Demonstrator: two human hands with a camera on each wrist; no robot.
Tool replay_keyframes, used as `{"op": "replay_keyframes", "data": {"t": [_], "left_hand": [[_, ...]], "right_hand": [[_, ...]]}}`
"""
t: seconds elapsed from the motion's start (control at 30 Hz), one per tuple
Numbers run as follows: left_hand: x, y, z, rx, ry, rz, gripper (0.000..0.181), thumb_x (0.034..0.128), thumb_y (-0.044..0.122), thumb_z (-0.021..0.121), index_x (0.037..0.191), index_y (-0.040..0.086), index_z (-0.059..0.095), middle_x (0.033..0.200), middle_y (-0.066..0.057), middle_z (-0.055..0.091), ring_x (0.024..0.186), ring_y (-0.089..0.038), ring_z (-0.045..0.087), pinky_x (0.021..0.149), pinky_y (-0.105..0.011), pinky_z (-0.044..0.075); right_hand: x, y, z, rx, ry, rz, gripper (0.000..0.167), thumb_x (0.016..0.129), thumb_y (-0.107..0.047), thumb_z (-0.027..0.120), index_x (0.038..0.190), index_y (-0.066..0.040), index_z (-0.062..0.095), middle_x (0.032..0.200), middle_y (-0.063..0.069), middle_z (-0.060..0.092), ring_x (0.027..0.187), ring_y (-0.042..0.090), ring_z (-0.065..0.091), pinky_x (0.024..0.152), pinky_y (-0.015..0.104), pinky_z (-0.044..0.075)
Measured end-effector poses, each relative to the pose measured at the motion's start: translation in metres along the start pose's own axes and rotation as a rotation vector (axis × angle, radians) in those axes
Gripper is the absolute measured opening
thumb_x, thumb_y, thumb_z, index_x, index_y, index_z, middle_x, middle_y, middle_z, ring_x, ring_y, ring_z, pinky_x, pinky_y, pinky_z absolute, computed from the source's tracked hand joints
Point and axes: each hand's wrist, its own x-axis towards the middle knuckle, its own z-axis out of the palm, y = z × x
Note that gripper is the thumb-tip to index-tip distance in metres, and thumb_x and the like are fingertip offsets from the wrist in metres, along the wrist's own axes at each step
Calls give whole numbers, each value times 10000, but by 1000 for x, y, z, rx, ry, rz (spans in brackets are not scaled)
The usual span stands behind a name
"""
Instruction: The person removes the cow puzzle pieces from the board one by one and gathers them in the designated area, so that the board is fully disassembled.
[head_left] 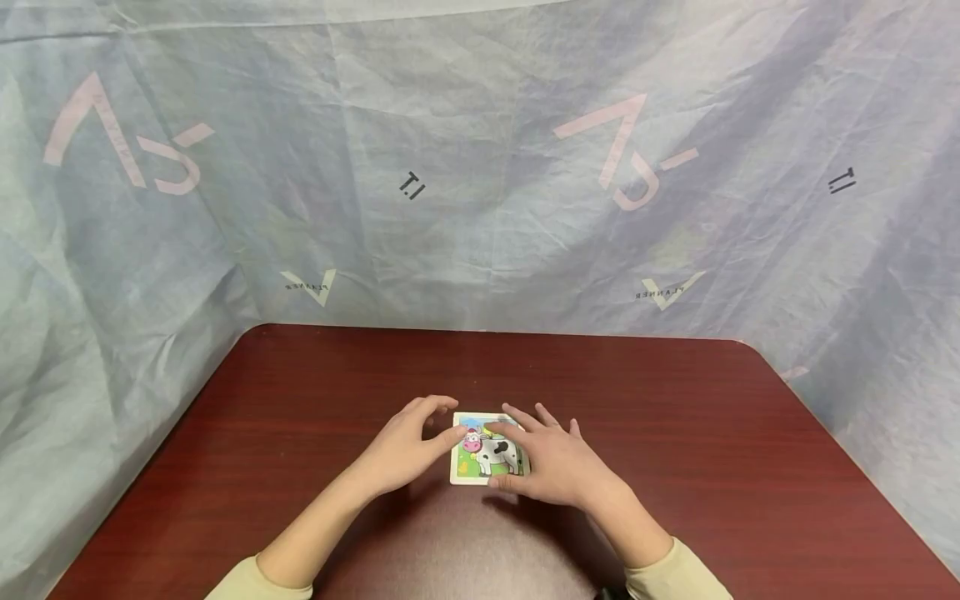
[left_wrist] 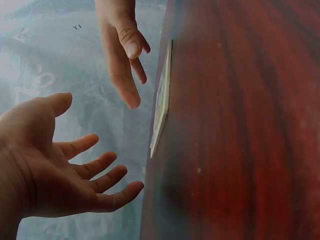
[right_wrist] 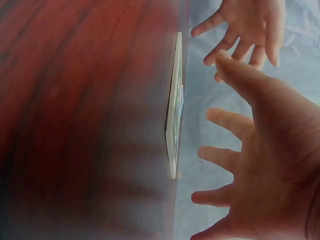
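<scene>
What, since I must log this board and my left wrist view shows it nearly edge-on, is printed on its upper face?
Observer: The head view shows a black-and-white cow with a pink muzzle on the cow picture board.
Operator: Whereabouts across the table does it lie?
Observer: Roughly midway between the table's left and right edges.
Operator: From the head camera, which part does the right hand overlap?
Observer: It hides part of the board's right edge.
</scene>
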Motion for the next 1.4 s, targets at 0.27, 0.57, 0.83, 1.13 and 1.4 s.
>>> {"op": "replay_keyframes", "data": {"t": [0.27, 0.57, 0.83, 1.13, 1.4], "left_hand": [[5, -9, 6, -49, -2, -29, 430, 974, 427, 655, 1306, 157, 623, 1283, -102, 601, 1161, -276, 609, 945, -512, 480], [12, -15, 9, -45, -5, -36, 433, 976, 419, 653, 1300, 134, 627, 1198, -60, 617, 1046, -201, 586, 878, -456, 483], [13, -19, 9, -64, -25, -61, 429, 985, 408, 649, 1306, 126, 624, 1207, -57, 622, 1044, -201, 583, 892, -459, 482], [16, -22, 9, -49, -39, -52, 413, 990, 386, 648, 1294, 106, 627, 1219, -48, 614, 1095, -229, 575, 945, -453, 456], [20, -26, 10, -18, -35, -40, 268, 1002, 251, 640, 1221, 97, 654, 1133, -39, 618, 1017, -211, 569, 885, -439, 472]], "right_hand": [[2, 0, 4, 9, -24, -11, 678, 859, -578, 729, 1468, -375, 511, 1609, 7, 364, 1431, 499, 304, 933, 834, 274], [5, 2, 5, 13, -43, -8, 665, 853, -516, 765, 1454, -363, 526, 1607, 11, 366, 1421, 512, 315, 913, 842, 280], [6, 3, 8, 26, -86, 2, 591, 864, -482, 771, 1407, -345, 583, 1602, 22, 371, 1435, 487, 306, 893, 860, 265], [6, 1, 7, 38, -107, 20, 561, 870, -420, 785, 1391, -362, 586, 1600, 29, 372, 1443, 463, 308, 878, 865, 269], [6, 1, 7, 37, -121, 33, 553, 873, -417, 787, 1386, -371, 585, 1601, 24, 372, 1444, 458, 308, 874, 862, 277]]}}
